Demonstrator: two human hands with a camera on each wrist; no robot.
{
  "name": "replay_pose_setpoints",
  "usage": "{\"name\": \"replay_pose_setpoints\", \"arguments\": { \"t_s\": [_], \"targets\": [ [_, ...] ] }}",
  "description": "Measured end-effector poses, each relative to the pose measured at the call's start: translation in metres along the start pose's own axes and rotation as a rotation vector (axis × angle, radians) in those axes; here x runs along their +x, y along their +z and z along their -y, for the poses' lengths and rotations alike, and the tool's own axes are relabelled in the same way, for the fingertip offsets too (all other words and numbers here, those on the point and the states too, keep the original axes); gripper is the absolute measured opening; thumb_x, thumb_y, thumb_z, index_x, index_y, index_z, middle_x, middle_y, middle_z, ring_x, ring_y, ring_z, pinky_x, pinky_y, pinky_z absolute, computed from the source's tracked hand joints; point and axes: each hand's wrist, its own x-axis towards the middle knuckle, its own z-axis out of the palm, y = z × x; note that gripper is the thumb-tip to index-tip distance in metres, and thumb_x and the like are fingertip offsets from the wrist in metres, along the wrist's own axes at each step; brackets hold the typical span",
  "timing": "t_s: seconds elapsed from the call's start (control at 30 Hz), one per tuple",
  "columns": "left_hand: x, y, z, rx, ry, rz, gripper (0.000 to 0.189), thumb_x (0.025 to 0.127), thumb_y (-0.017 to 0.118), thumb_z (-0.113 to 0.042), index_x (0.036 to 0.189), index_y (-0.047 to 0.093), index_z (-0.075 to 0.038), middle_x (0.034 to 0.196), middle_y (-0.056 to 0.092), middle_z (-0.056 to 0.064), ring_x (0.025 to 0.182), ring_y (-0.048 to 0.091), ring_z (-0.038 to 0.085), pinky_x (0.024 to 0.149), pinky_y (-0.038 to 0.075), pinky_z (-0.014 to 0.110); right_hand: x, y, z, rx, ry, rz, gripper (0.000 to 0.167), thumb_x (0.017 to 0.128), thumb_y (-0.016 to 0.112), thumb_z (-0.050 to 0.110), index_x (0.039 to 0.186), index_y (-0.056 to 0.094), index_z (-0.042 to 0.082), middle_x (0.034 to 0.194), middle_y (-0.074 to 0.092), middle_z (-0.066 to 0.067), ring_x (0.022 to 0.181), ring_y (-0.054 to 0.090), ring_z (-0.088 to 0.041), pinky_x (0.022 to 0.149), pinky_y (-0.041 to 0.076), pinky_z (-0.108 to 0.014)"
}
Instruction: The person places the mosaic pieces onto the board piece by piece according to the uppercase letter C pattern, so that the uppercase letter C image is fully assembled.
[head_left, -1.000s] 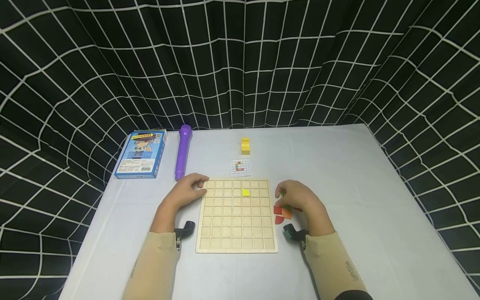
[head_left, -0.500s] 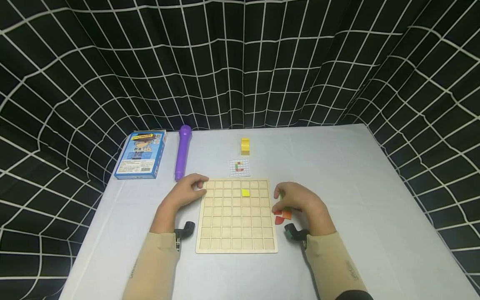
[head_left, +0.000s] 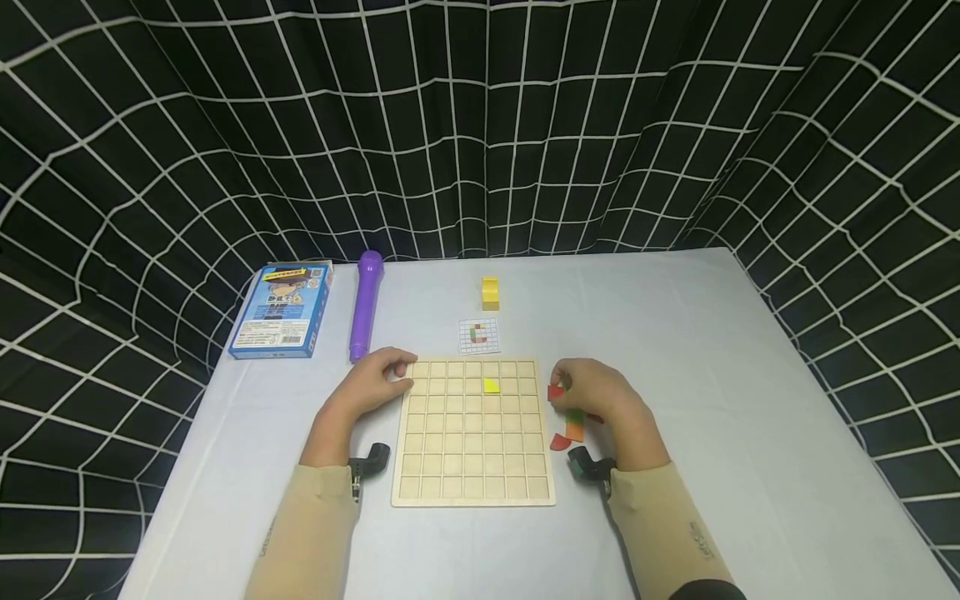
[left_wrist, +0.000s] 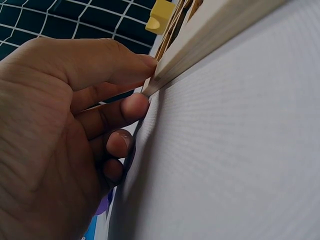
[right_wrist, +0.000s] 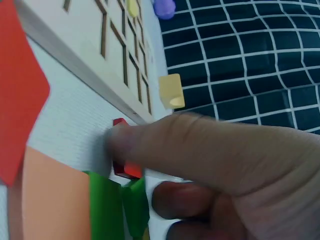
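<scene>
A wooden grid board (head_left: 474,425) lies in the middle of the table in the head view. My left hand (head_left: 365,387) pinches its far left corner; in the left wrist view the thumb (left_wrist: 120,65) is at the board's upper edge and a fingertip just below. A yellow tile (head_left: 491,385) sits in one cell near the far side. Right of the board, my right hand (head_left: 596,390) holds a small red tile (head_left: 555,392) between thumb and fingers. Near that hand lie an orange tile (head_left: 574,429), green pieces (right_wrist: 105,205) and a rounded red piece (head_left: 560,442).
Beyond the board lie a small gridded pattern card (head_left: 478,336) and a yellow block (head_left: 490,293) with a curved notch. A purple stick (head_left: 365,304) and a blue box (head_left: 282,308) are at the far left. Black checked curtain (head_left: 480,125) surrounds the white table.
My right hand has picked up the red tile from beside the board and moved it slightly away from me. My left hand stays at the board's corner.
</scene>
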Motion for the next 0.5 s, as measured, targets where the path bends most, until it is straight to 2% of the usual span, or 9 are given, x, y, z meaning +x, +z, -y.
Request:
{"name": "replay_pose_setpoints", "arguments": {
  "t_s": [0.17, 0.33, 0.5],
  "targets": [
    [0.0, 0.001, 0.0, -0.008, -0.002, -0.003, 0.045, 0.088, 0.076, -0.016, 0.131, 0.068, -0.007, 0.104, 0.06, 0.004, 0.109, 0.052, 0.027, 0.11, 0.039, 0.05, 0.004, 0.0, 0.0, -0.028, -0.03, -0.037, 0.026, 0.077, 0.076, 0.012, 0.102, 0.069, 0.013, 0.083, 0.06, -0.005, 0.071, 0.055, -0.023, 0.061, 0.044, -0.035],
    [-0.001, 0.001, 0.0, -0.016, -0.004, -0.002, 0.046, 0.087, 0.076, -0.016, 0.132, 0.067, -0.007, 0.103, 0.06, 0.004, 0.108, 0.052, 0.027, 0.109, 0.04, 0.049, 0.004, -0.002, 0.004, -0.006, -0.092, -0.168, 0.028, 0.08, 0.077, 0.018, 0.105, 0.069, 0.009, 0.093, 0.061, -0.006, 0.078, 0.056, -0.024, 0.066, 0.047, -0.036],
    [0.0, 0.0, 0.0, -0.016, 0.006, -0.005, 0.046, 0.087, 0.076, -0.016, 0.131, 0.067, -0.006, 0.102, 0.059, 0.003, 0.107, 0.052, 0.026, 0.107, 0.041, 0.048, -0.002, -0.006, 0.015, 0.061, -0.169, -0.288, 0.029, 0.084, 0.076, 0.024, 0.11, 0.07, 0.013, 0.104, 0.065, -0.006, 0.084, 0.056, -0.026, 0.07, 0.048, -0.039]
  ]
}}
